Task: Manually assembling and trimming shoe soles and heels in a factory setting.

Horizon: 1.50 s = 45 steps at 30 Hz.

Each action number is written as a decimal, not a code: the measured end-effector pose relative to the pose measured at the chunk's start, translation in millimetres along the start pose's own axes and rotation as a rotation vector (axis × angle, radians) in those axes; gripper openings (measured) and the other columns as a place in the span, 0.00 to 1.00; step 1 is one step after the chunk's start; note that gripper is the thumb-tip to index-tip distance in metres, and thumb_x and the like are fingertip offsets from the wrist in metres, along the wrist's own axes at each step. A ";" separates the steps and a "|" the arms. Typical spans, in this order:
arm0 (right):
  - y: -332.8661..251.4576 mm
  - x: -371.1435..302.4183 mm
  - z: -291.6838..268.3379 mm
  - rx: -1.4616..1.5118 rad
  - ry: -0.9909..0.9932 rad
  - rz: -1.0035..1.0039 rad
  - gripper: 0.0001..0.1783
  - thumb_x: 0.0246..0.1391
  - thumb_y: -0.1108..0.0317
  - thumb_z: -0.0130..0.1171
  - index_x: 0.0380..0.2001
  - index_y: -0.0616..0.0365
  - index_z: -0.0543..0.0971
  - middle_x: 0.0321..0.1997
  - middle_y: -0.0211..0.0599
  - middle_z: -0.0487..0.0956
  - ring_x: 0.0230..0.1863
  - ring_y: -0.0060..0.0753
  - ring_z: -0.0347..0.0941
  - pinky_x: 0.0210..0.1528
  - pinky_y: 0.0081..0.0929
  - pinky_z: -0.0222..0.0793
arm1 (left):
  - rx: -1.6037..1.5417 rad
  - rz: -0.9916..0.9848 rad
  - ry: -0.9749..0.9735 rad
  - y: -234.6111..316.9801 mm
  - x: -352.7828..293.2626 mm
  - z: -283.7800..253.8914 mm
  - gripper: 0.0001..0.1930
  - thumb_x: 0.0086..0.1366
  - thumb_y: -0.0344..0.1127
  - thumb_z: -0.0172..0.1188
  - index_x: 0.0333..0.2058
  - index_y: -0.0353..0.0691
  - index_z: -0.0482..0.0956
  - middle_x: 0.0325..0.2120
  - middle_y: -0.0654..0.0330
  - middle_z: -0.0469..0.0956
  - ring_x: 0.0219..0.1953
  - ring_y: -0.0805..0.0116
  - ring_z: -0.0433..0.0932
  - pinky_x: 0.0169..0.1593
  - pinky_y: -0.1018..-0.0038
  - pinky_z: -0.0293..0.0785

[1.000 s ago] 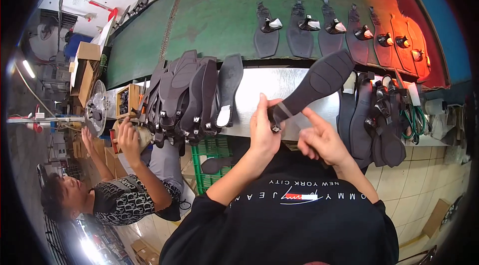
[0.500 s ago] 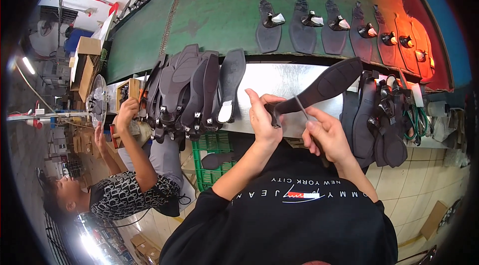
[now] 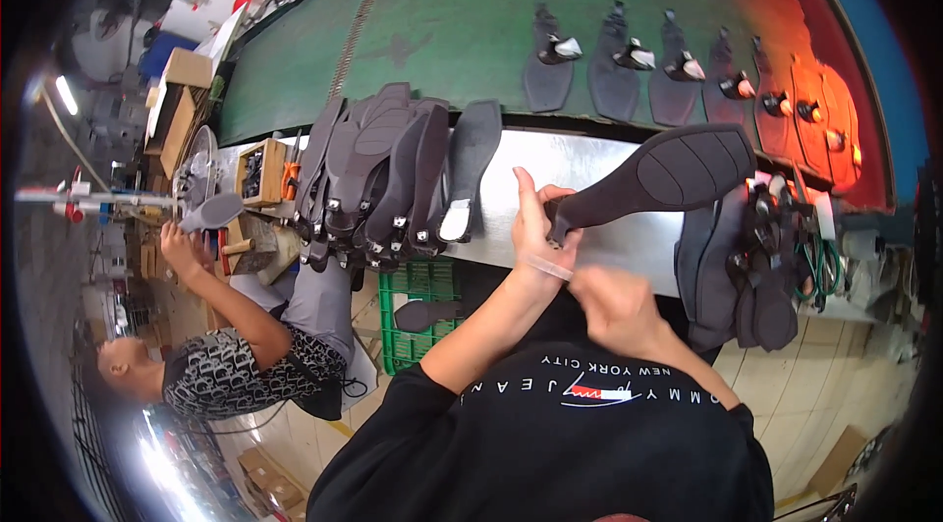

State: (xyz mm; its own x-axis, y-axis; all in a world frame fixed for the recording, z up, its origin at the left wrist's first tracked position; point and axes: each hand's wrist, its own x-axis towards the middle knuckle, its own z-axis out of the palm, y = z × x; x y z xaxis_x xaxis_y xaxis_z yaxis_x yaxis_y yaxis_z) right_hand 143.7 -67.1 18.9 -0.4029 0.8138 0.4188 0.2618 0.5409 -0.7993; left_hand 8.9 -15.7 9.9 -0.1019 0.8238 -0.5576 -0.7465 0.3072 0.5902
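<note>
My left hand (image 3: pixel 535 232) grips a dark sandal (image 3: pixel 678 173) by its narrow strapped end. The sandal's broad end points up and right, underside showing with grooved panels. Close below, my right hand (image 3: pixel 621 314) is closed in a fist and smeared by motion. From it a thin pale stick-like tool (image 3: pixel 550 268) reaches across my left wrist, apart from the sole; its kind is unclear. Left of my hands lies a pile of dark sandals (image 3: pixel 378 168) with small metal buckles. One separate sandal (image 3: pixel 475 164) with a white piece on it leans beside the pile.
A green conveyor belt (image 3: pixel 471 11) carries a row of sandals toward a red-lit opening. More sandals (image 3: pixel 737 276) hang over the metal table's right end (image 3: pixel 638 247). Below is a green crate (image 3: pixel 417 350). At left a co-worker (image 3: pixel 246 365) holds a grey sole near a wooden box (image 3: pixel 260 173).
My right hand and the thin tool have moved from the sandal's underside down to my left wrist. The sandal has turned its underside more toward view. The co-worker now holds up a sole.
</note>
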 end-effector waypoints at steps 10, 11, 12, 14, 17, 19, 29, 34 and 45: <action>-4.8 8.0 11.0 0.023 0.006 0.284 0.01 0.52 0.76 0.54 0.27 0.61 0.73 0.18 0.46 0.72 0.20 0.49 0.72 0.22 0.35 0.64 | -0.234 -0.123 0.005 23.2 -8.9 11.2 0.28 0.54 0.67 0.57 0.29 0.45 0.66 0.19 0.64 0.66 0.14 0.72 0.60 0.17 0.79 0.54; -10.4 9.7 13.6 0.024 0.005 0.269 0.01 0.52 0.76 0.54 0.27 0.61 0.73 0.18 0.46 0.72 0.20 0.49 0.72 0.22 0.35 0.64 | -0.207 -0.076 0.087 34.4 -13.5 15.1 0.28 0.54 0.67 0.57 0.29 0.44 0.67 0.20 0.64 0.66 0.15 0.72 0.60 0.18 0.80 0.54; -18.2 12.1 16.5 0.092 -0.104 0.104 0.01 0.52 0.76 0.54 0.27 0.61 0.74 0.19 0.46 0.72 0.20 0.48 0.72 0.22 0.34 0.65 | -0.208 -0.021 0.164 48.2 -13.2 13.5 0.29 0.53 0.68 0.56 0.30 0.44 0.67 0.24 0.63 0.66 0.17 0.72 0.61 0.18 0.80 0.54; -26.8 16.1 14.7 0.144 -0.170 -0.020 0.01 0.50 0.77 0.56 0.27 0.60 0.75 0.21 0.44 0.73 0.21 0.45 0.72 0.24 0.32 0.67 | -0.192 0.222 0.162 90.2 -20.1 2.4 0.30 0.52 0.69 0.56 0.31 0.44 0.69 0.30 0.65 0.66 0.26 0.72 0.64 0.21 0.79 0.58; -9.7 21.8 -12.3 0.163 -0.011 0.308 0.04 0.55 0.76 0.52 0.27 0.64 0.74 0.16 0.31 0.70 0.17 0.20 0.67 0.20 0.20 0.61 | -0.095 0.466 0.152 174.7 -45.2 -25.2 0.23 0.62 0.57 0.51 0.42 0.42 0.72 0.41 0.59 0.72 0.36 0.63 0.75 0.24 0.78 0.68; -1.1 23.2 -23.8 0.267 0.097 0.421 0.07 0.58 0.75 0.49 0.27 0.64 0.75 0.15 0.25 0.68 0.19 0.13 0.63 0.20 0.15 0.57 | 0.061 0.616 -0.024 217.9 -58.4 -66.9 0.20 0.62 0.42 0.48 0.52 0.42 0.68 0.47 0.56 0.73 0.44 0.54 0.76 0.26 0.78 0.71; 43.3 14.2 -61.0 -0.375 0.199 0.373 0.15 0.48 0.77 0.53 0.42 0.62 0.77 0.26 0.40 0.72 0.25 0.42 0.71 0.29 0.36 0.66 | 1.588 1.179 0.963 261.8 -63.9 -196.9 0.11 0.62 0.34 0.55 0.38 0.35 0.81 0.30 0.58 0.78 0.35 0.67 0.78 0.39 0.76 0.72; 49.5 5.1 -62.9 -0.472 0.169 0.514 0.29 0.47 0.76 0.52 0.56 0.53 0.69 0.32 0.44 0.74 0.31 0.49 0.73 0.34 0.41 0.69 | 1.133 1.225 0.396 179.0 -29.1 -23.0 0.09 0.59 0.29 0.59 0.39 0.37 0.80 0.36 0.59 0.78 0.38 0.71 0.76 0.43 0.76 0.72; 63.2 -2.0 -53.4 -0.524 0.262 0.409 0.13 0.47 0.67 0.61 0.40 0.49 0.80 0.28 0.39 0.67 0.28 0.41 0.71 0.29 0.36 0.67 | 1.613 0.984 0.274 63.5 229.3 47.6 0.19 0.56 0.50 0.60 0.43 0.46 0.78 0.53 0.50 0.69 0.57 0.43 0.64 0.55 0.47 0.60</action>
State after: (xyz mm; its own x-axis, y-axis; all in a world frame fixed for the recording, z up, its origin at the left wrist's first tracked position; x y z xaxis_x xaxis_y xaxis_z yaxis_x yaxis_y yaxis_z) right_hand 207.9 -23.3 -9.5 0.0245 0.9619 0.2723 0.7604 0.1589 -0.6297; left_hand -30.5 215.4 -52.8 -0.2544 0.9205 0.2966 0.8493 0.0659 0.5238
